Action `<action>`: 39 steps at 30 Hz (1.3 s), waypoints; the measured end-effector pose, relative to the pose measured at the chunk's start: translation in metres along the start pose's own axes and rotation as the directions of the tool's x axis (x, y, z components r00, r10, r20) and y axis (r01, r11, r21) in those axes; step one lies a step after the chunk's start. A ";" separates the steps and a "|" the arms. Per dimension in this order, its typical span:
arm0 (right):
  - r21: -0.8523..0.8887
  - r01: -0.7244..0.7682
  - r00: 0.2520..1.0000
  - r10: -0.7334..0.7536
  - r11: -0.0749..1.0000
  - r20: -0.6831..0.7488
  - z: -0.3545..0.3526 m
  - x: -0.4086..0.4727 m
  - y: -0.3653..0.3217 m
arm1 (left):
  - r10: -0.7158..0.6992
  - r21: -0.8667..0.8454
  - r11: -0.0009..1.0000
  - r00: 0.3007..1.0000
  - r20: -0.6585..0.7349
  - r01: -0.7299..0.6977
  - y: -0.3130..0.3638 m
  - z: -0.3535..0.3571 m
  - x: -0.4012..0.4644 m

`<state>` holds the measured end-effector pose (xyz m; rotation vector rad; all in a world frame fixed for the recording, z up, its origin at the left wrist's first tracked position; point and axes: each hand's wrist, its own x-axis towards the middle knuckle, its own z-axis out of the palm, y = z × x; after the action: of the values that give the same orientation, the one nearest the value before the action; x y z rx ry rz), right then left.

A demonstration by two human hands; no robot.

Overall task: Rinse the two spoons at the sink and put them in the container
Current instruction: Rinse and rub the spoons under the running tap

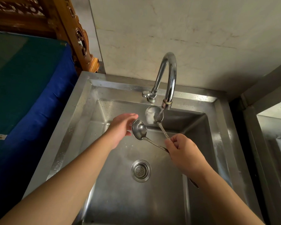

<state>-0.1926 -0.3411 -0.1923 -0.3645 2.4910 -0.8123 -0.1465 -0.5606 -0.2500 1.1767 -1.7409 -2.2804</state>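
At the steel sink (75, 111) a person holds both spoons fanned out from one grip. The right hand (183, 153) is clenched around the two handles where they cross, low and near on the right side of the basin. From that grip the far spoon (153, 115) runs up and away, its long axis pointing almost straight at the back wall, so that its bowl sits directly under the faucet (169, 75) spout. A thin stream of water falls into it. The near spoon (139, 129) splays off to the left, its handle lying on a diagonal from the right hand toward the far left, and its bowl is left of the stream, seemingly out of the water.

The left hand (122, 127) is open, fingers loosely spread, holding nothing. It hangs just beside the near spoon's bowl, on its left, and looks close to touching it, though I cannot tell whether there is contact. That is the relation that matters: the left hand is much the nearer to the unrinsed bowl, and would only have to close in rightward to rub it or swing it under the stream.

The drain (141, 171) lies nearer, below both hands. No container shows anywhere in view, so the putting-away seems some way off.
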 end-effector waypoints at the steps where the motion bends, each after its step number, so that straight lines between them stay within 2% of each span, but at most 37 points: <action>1: -0.001 -0.001 1.000 0.001 1.000 0.006 -0.001 -0.002 0.001 | 0.013 0.030 0.999 1.000 0.020 -0.014 0.000 0.004 0.002; 8: 0.016 -0.019 0.999 0.018 1.000 0.037 -0.007 -0.011 0.008 | 0.155 0.021 0.986 0.961 0.228 -0.164 0.007 0.021 0.011; 12: 0.020 -0.023 0.998 0.022 1.000 0.051 -0.012 -0.014 0.009 | 0.170 0.005 0.983 0.914 0.369 -0.185 0.007 0.025 0.013; 18: 0.072 -0.042 0.994 0.035 0.997 0.100 -0.013 -0.020 0.008 | 0.111 0.147 0.968 0.875 0.472 -0.202 0.005 0.028 0.019; 21: 0.019 -0.042 0.994 0.040 0.999 0.100 -0.014 -0.019 0.002 | 0.128 0.224 0.944 0.891 0.436 -0.244 0.005 0.034 0.020; 25: -0.038 -0.027 0.997 0.030 0.999 0.076 -0.017 -0.020 -0.002 | 0.205 0.218 0.926 0.894 0.398 -0.309 0.008 0.037 0.022; 33: 0.031 -0.016 0.998 0.014 0.999 0.054 -0.014 -0.020 0.001 | 0.335 0.272 0.876 0.907 0.254 -0.399 0.015 0.045 0.023; 36: 0.096 -0.035 0.997 0.028 0.995 0.073 -0.017 -0.018 0.003 | 0.374 0.373 0.810 0.889 0.264 -0.452 0.017 0.043 0.020; 39: 0.127 -0.047 0.994 0.034 0.991 0.103 -0.018 -0.015 0.005 | 0.301 0.346 0.839 0.888 0.348 -0.420 0.018 0.037 0.018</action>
<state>-0.1899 -0.3224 -0.1769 -0.3004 2.3315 -0.9104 -0.1884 -0.5456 -0.2416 0.4822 -2.3948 -1.9762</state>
